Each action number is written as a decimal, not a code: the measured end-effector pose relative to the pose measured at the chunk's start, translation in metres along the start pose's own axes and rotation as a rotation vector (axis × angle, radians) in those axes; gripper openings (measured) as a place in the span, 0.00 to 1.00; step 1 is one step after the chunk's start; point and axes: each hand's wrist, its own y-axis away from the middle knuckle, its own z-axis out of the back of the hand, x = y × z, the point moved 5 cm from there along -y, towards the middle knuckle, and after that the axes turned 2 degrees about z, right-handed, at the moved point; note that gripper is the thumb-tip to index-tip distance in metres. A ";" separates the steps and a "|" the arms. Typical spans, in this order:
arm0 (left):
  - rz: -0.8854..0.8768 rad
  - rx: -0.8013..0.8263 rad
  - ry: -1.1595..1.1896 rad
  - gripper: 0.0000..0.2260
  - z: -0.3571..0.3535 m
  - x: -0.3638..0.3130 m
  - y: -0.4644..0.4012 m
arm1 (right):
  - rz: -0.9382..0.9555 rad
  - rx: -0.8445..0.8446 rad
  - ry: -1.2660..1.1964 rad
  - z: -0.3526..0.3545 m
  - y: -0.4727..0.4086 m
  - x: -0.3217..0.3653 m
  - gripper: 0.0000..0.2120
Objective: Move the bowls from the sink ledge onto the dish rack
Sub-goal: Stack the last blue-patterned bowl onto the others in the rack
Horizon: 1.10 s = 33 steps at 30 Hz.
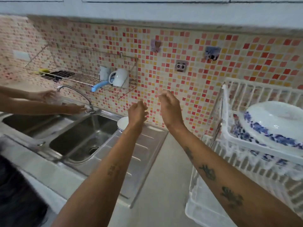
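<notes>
A white bowl [122, 124] with a blue rim pattern stands on the steel sink ledge [144, 149], at its far end by the tiled wall, partly hidden behind my left wrist. My left hand [137, 113] hovers just above and right of it, fingers curled, holding nothing. My right hand [169, 106] is raised beside it, fingers loosely bent and empty. On the right stands a white plastic dish rack [246, 163] with a large white bowl with blue flowers [275, 122] lying upside down in its upper tier.
Another person's two hands [65, 104] are at the running tap [73, 94] over the double sink [85, 136]. A wire wall shelf [91, 76] holds a white mug and a blue-handled tool. Bare counter [164, 185] lies between ledge and rack.
</notes>
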 end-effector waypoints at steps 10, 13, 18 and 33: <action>0.254 -0.208 0.011 0.15 0.100 0.090 -0.110 | -0.532 -0.060 0.037 -0.083 -0.021 -0.188 0.15; 0.296 -0.255 0.058 0.19 0.121 0.113 -0.133 | -0.584 -0.058 0.043 -0.101 -0.034 -0.221 0.13; 0.306 -0.297 0.045 0.20 0.144 0.140 -0.166 | -0.702 -0.081 -0.050 -0.133 -0.060 -0.264 0.10; 0.268 -0.185 -0.060 0.16 0.138 0.177 -0.266 | -0.709 0.028 -0.023 -0.203 -0.126 -0.365 0.21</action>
